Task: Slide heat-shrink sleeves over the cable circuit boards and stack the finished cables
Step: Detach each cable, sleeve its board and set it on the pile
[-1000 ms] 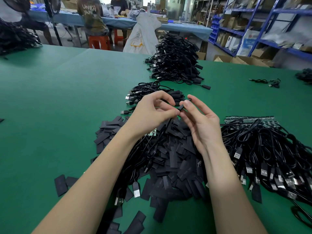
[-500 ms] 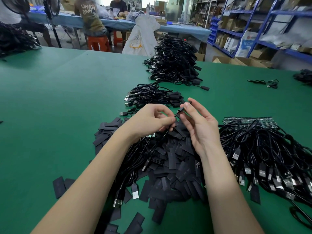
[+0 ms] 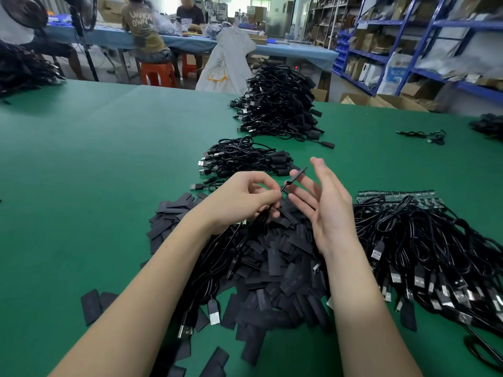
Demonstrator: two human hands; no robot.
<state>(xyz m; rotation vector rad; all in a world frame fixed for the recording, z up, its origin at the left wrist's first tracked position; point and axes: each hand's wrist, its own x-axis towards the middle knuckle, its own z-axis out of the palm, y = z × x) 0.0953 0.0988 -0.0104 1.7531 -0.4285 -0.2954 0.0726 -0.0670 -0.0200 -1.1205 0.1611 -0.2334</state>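
The left hand (image 3: 239, 198) pinches a thin black cable (image 3: 265, 213) whose flat black sleeved end (image 3: 295, 176) points up. The right hand (image 3: 325, 205) is spread open just beside that tip. Beneath both hands lies a heap of flat black heat-shrink sleeves (image 3: 275, 268).

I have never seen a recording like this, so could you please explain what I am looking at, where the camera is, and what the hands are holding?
There is no machine here: the single view comes from a camera worn on a person's head, looking down at their bare hands. The left hand pinches a thin black cable whose sleeved end pokes up between the hands. The right hand is open and holds nothing. On the green table, loose flat black sleeves lie in a heap under the hands, unsleeved cables to the right, and a small stack of finished cables just beyond.
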